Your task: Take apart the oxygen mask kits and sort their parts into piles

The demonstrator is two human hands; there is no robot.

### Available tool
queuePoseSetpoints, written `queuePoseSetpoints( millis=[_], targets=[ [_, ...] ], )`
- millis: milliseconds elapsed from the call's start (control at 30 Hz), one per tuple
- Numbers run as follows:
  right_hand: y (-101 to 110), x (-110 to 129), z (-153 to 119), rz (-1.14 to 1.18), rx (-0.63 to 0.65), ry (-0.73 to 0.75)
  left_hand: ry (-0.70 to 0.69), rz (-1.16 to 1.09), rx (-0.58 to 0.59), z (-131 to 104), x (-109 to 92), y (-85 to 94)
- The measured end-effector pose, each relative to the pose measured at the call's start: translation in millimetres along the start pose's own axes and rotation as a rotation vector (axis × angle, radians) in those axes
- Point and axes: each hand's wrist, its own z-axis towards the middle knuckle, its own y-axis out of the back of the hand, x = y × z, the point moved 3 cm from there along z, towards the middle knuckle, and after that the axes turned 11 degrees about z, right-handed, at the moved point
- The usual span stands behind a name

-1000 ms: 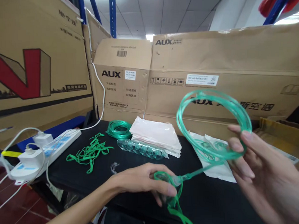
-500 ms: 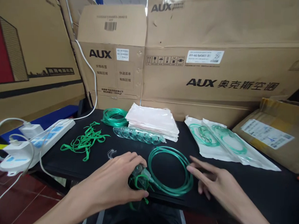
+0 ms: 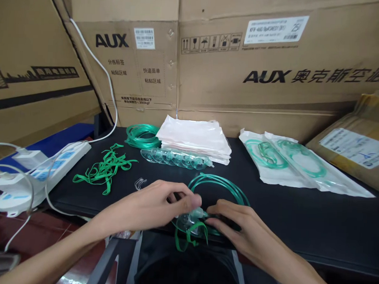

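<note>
My right hand (image 3: 236,222) pinches the tube (image 3: 218,181) by the nozzle of the mask (image 3: 186,224), between my hands; my left (image 3: 161,203) curls above it, grip unclear. This one has its strap (image 3: 190,235) but isn't bagged. Beyond my right, two bags (image 3: 271,175) are filled; beyond my left, loose straps (image 3: 108,168) and stacked masks (image 3: 176,158) remain.

The back left box (image 3: 129,85) reads "AUX", "分拣标签 粘贴区域", "快递面单 粘贴区域" and, lower, "300kgf"; its barcode label (image 3: 144,38) is too small to read. The back right box (image 3: 217,82) reads "AUX 奥克斯空调", with arrow, glass and umbrella signs (image 3: 204,43); its white label (image 3: 276,30) shows "KFR-46G" and "25". Blue handwriting marks the right-hand parcel's (image 3: 368,118) sticker (image 3: 355,147), illegible.
</note>
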Motion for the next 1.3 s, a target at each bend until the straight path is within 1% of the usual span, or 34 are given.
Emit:
queuePoseSetpoints(
  millis=[67,133,200,300,433,500,600,700,767,833,933,1000,1067,1133,1200,1267,1300],
  targets=[
    [1,0,-1,0.013,-0.018,0.027,0.010,-0.062,0.122,6,-2,0.6],
    [2,2,-1,0.012,-0.048,0.038,0.001,-0.058,0.187,12,-6,-0.6],
    [3,3,0,0.018,-0.073,0.044,-0.021,-0.015,0.185,18,-10,-2.1],
    [3,2,-2,0.029,-0.067,0.050,-0.073,0.047,0.129,23,-13,-3.6],
    [3,1,-7,0.009,-0.030,0.059,-0.067,0.072,0.123,18,-13,-8.1],
    [3,3,-7,-0.001,-0.007,0.059,-0.075,0.138,0.059,12,-15,-9.8],
    [6,6,-4,0.031,0.018,0.050,-0.143,0.310,-0.104,0,-18,-7.5],
    [15,5,0,0.046,-0.026,0.003,-0.186,0.439,-0.251,-14,-14,3.8],
    [20,2,2,0.011,-0.055,-0.056,-0.170,0.429,-0.320,-18,-6,13.9],
    [18,1,2,-0.052,-0.033,-0.080,-0.166,0.376,-0.340,-14,2,19.7],
    [8,1,1,-0.255,-0.010,0.005,-0.199,0.349,-0.338,6,11,17.7],
    [2,2,-4,-0.439,-0.037,0.074,-0.203,0.409,-0.350,22,15,13.5],
    [-1,3,-13,-0.599,-0.083,0.128,-0.176,0.529,-0.381,34,17,11.0],
    [-3,5,-26,-0.716,-0.113,0.175,-0.125,0.667,-0.424,37,18,11.7],
    [-3,8,-40,-0.810,-0.126,0.211,-0.064,0.758,-0.486,32,15,15.8],
    [-2,11,-52,-0.894,-0.129,0.227,-0.040,0.779,-0.573,26,6,20.6],
    [-1,12,-58,-0.929,-0.132,0.235,-0.060,0.769,-0.621,23,0,22.0]
  ],
)
